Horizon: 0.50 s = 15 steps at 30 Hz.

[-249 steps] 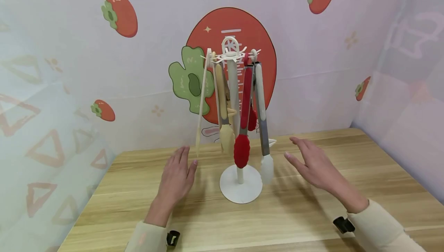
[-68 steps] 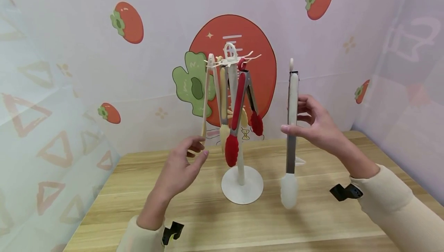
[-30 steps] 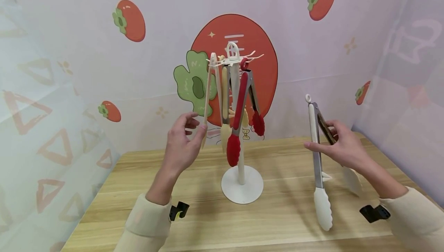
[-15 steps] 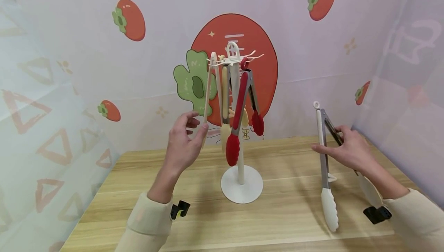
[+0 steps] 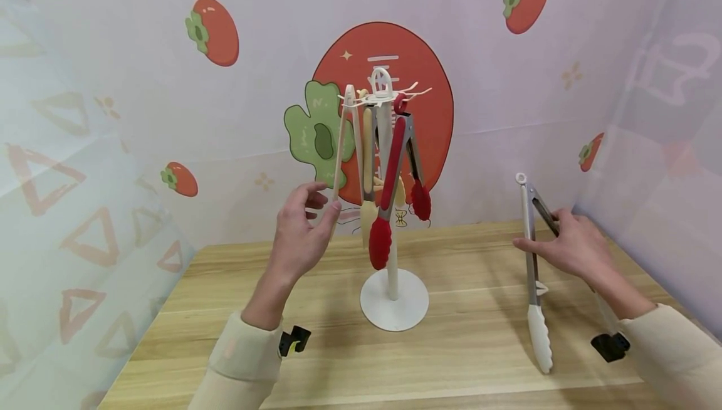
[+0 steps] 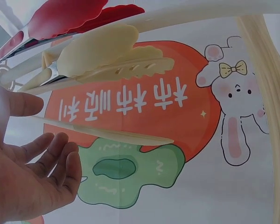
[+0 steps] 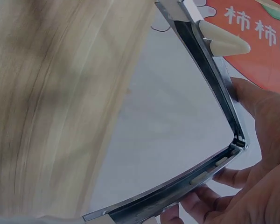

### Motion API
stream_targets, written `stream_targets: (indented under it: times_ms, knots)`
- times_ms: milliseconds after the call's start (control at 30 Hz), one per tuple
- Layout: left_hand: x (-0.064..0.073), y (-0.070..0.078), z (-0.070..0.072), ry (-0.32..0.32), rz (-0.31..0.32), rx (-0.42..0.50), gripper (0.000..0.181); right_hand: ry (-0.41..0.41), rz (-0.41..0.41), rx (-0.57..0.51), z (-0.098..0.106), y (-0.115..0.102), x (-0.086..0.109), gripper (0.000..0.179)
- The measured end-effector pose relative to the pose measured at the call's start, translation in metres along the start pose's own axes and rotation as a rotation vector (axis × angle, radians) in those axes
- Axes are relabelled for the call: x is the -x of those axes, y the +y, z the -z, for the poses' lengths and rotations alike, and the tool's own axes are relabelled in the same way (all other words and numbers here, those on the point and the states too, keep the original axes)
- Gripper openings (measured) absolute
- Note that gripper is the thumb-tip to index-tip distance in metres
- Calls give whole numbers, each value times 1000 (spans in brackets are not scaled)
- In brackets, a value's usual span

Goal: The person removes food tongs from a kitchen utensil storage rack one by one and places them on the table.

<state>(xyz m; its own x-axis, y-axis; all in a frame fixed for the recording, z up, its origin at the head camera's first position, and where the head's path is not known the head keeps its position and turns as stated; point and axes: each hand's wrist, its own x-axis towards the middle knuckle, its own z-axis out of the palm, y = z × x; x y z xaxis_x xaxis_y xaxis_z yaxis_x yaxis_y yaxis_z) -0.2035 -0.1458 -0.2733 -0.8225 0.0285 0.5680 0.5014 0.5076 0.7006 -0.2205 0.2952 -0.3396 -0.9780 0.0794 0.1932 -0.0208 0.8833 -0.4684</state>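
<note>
My right hand holds white-tipped metal tongs at the right of the table. The thumb lies along one arm and the fingers along the other. The tongs stand spread, ring end up and heads low over the wood; the far head is mostly behind my wrist. In the right wrist view both arms of the tongs meet at the hinge beside my palm. My left hand, thumb and fingers apart, is around the lower part of slim beige tongs hanging on the rack's left side. Their tip extends past my fingers in the left wrist view.
A white rack with a round base and hooks on top stands mid-table. Red tongs hang spread at its front, with cream-headed tongs beside them. The wooden table ends at a patterned cloth backdrop.
The right hand has taken the white tongs off the rack, carried them right and lowered them as they spread. My left hand has risen to the slim beige tongs. Lately only small shifts rightward and down.
</note>
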Motion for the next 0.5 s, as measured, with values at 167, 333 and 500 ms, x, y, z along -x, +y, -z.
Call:
stream_targets:
  times_ms: [167, 333, 500]
  knots:
    - [0, -1, -1, 4, -4, -2, 41, -32, -10, 22, -3, 4, -3, 90]
    - [-1, 1, 0, 10, -12, -4, 40, -66, -2, 26, -8, 8, -5, 74]
    - [-4, 3, 0, 11, -13, -19, 40, -101, 13, 47, -12, 15, -6, 73]
